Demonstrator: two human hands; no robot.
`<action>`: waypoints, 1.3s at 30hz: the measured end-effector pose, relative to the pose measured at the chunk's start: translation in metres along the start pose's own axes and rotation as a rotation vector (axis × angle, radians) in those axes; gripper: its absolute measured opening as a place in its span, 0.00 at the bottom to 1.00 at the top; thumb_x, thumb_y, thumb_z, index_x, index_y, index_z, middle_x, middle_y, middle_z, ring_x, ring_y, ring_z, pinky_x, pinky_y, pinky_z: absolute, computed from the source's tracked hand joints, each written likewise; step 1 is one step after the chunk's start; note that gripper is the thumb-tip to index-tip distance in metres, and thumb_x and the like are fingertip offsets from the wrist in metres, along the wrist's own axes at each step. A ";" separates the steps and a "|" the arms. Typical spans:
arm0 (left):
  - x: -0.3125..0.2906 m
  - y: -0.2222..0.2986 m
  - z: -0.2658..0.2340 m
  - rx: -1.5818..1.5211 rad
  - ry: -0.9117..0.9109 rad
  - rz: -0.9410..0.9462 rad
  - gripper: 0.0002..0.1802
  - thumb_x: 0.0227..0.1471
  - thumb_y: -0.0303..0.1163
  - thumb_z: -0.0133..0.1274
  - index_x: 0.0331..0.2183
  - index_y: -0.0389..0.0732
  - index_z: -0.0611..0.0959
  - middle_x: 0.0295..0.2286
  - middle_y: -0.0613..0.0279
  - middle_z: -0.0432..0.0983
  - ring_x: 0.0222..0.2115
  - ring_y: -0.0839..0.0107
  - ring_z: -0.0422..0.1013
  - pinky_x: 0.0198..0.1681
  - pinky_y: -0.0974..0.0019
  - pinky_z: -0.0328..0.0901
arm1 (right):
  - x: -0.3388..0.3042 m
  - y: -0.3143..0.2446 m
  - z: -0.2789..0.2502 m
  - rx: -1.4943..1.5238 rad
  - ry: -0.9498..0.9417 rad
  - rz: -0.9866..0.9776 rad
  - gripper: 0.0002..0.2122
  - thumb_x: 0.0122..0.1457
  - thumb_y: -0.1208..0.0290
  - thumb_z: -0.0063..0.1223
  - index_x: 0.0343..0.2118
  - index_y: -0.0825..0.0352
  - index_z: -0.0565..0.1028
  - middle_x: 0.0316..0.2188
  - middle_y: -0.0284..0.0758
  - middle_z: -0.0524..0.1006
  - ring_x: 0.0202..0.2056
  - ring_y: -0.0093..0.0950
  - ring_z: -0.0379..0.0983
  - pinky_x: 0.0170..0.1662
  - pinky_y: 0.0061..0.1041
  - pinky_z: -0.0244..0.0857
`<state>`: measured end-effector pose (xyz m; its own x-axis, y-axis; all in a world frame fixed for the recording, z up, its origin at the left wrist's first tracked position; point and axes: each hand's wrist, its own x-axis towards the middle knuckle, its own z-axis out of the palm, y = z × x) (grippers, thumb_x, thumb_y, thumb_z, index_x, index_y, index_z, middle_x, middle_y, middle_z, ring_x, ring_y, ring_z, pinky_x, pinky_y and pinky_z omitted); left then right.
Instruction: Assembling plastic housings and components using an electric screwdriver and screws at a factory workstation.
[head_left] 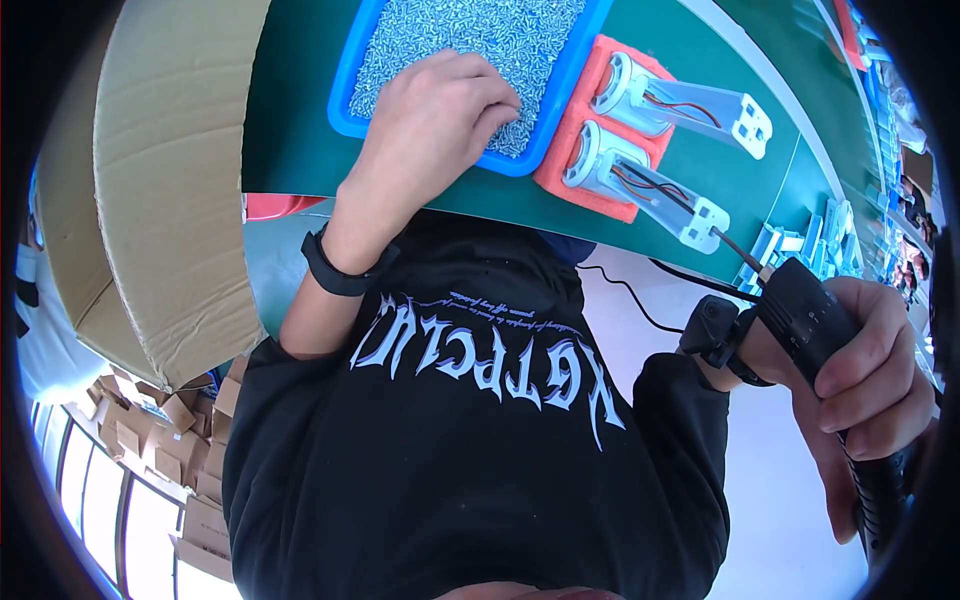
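Observation:
My left hand (430,125) reaches into a blue tray (347,124) filled with small silvery screws (480,25). Its fingers are curled together on the screws, and whatever sits between the fingertips is hidden. In my right hand (875,370) is a black electric screwdriver (812,320), gripped round its body. The thin bit points at the square end of the nearer white housing (655,195), close to or touching it. That housing, with dark and reddish wires inside, leans out of a red foam block (605,205). A second such housing (700,112) rests beside it, farther off.
A tall cardboard sheet or box flap (175,190) stands left of the green table (295,100). Several white parts (810,240) lie at the table's right end. A black cable (640,305) hangs at the near edge. Brown cartons (170,440) are piled at lower left.

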<state>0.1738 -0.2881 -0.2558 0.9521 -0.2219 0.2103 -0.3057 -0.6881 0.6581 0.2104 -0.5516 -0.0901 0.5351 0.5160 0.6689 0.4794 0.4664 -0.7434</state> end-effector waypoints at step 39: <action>0.000 0.051 0.047 -0.686 0.222 -0.049 0.09 0.42 0.19 0.59 0.30 0.38 0.81 0.26 0.59 0.79 0.26 0.66 0.76 0.27 0.71 0.70 | -0.003 0.005 -0.004 0.012 0.119 -0.072 0.17 0.49 0.54 0.64 0.29 0.62 0.71 0.22 0.29 0.74 0.22 0.21 0.75 0.27 0.17 0.73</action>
<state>0.1582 -0.3558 -0.2562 0.9649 -0.0059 0.2627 -0.2621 -0.0891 0.9609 0.2136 -0.5540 -0.0957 0.5790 0.3922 0.7148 0.5114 0.5081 -0.6931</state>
